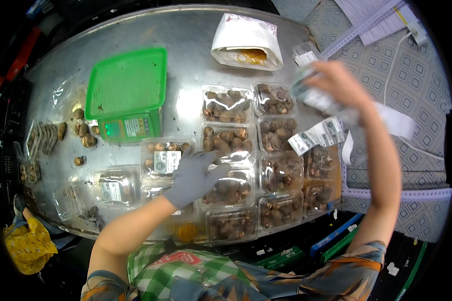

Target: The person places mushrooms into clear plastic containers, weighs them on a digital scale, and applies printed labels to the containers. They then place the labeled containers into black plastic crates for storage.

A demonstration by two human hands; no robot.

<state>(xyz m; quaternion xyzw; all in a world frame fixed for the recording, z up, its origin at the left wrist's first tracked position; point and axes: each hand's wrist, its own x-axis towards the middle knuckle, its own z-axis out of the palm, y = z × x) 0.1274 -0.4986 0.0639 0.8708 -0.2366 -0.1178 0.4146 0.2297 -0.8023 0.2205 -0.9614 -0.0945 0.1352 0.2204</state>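
Observation:
My left hand [196, 175], in a grey glove, rests with thumb and fingers apart across neighbouring clear plastic clamshell boxes of small brown tubers. Beneath its fingertips is an unlabelled box [228, 141]; left of them lies a box with a printed label [167, 161]. My bare right hand [337, 84] is raised over the table's right side and blurred by motion. Its fingers are closed on a pale, greenish printed thing [301, 81], which looks like labels, though the blur hides its exact form. Below it, a strip of printed labels [320, 135] trails over the boxes.
A green weighing scale [126, 84] stands left of centre on the metal table [188, 37], with loose tubers [83, 129] beside it. A white bag of yellow rubber bands [248, 43] lies at the back. Crates [282, 259] line the near side. Another person's yellow sleeve [30, 240] shows at left.

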